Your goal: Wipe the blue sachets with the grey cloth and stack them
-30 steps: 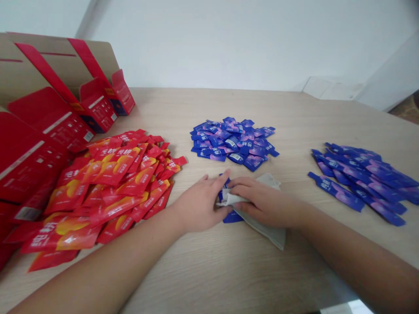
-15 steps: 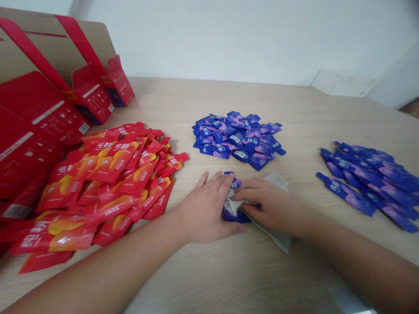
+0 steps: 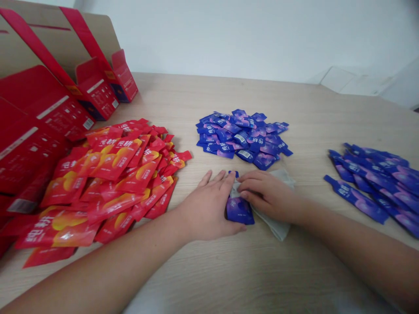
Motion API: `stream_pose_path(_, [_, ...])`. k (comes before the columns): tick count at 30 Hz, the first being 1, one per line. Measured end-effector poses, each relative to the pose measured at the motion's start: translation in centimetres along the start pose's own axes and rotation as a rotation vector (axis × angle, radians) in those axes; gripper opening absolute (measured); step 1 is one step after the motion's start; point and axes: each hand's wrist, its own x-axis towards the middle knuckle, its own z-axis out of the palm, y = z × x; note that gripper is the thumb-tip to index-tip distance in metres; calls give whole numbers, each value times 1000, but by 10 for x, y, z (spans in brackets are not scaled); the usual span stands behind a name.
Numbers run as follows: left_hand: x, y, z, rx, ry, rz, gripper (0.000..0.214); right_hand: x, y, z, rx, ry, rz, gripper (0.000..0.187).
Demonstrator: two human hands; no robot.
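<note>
A single blue-purple sachet (image 3: 240, 211) lies flat on the table between my hands. My left hand (image 3: 211, 207) rests flat along its left side, fingers stretched out and the thumb by its lower edge. A pale grey-white cloth (image 3: 278, 226) is bunched under my right hand (image 3: 270, 194), whose curled fingers press it onto the upper part of the sachet. Just beyond my hands is a loose pile of blue sachets (image 3: 242, 137). Further right lie more blue sachets (image 3: 376, 183), overlapping in a slanted stack.
A large heap of red-orange sachets (image 3: 114, 174) spreads beside my left forearm. Behind it stand open red boxes (image 3: 101, 98) and a tan cardboard panel with red bands (image 3: 98, 32). A white wall (image 3: 229, 39) closes off the table's (image 3: 170, 93) far side.
My right hand has slid the cloth upward along the sachet, so its lower half now shows. My left hand stays in place. The view has shifted slightly.
</note>
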Motion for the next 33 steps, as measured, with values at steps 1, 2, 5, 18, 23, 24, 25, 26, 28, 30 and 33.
stream_pose_path(1, [0, 0, 0, -5, -2, 1, 129, 0, 0, 3, 31, 33, 49, 17])
stream_pose_path(2, [0, 0, 0, -10, -4, 4, 129, 0, 0, 6, 62, 76, 112, 12])
stream_pose_path(5, [0, -1, 0, -25, -9, 19, 127, 0, -1, 13, 151, 184, 286, 25])
stream_pose_path(18, [-2, -1, 1, -26, 3, 27, 126, 1, 9, 9, -70, 171, 116, 25])
stream_pose_path(23, [-3, -3, 0, -53, -6, 44, 127, -17, -27, -9, 139, -1, -22, 25])
stream_pose_path(24, [-2, -3, -1, -58, -11, 51, 126, -18, -33, -11, 182, -67, -42, 25])
stream_pose_path(25, [-2, -3, -2, -62, -16, 55, 125, -18, -37, -11, 205, -114, -50, 25])
stream_pose_path(26, [-2, -3, -2, -64, -19, 58, 125, -16, -37, -9, 207, -143, -46, 26])
stream_pose_path(28, [-1, -3, -3, -65, -15, 55, 124, -11, -31, -5, 168, -132, -34, 26])
stream_pose_path(30, [0, -3, -3, -58, -11, 51, 123, -3, -18, 0, 114, -79, -23, 27])
stream_pose_path(33, [0, -3, -2, -31, -9, 55, 125, 6, 5, 4, 24, 7, 22, 26])
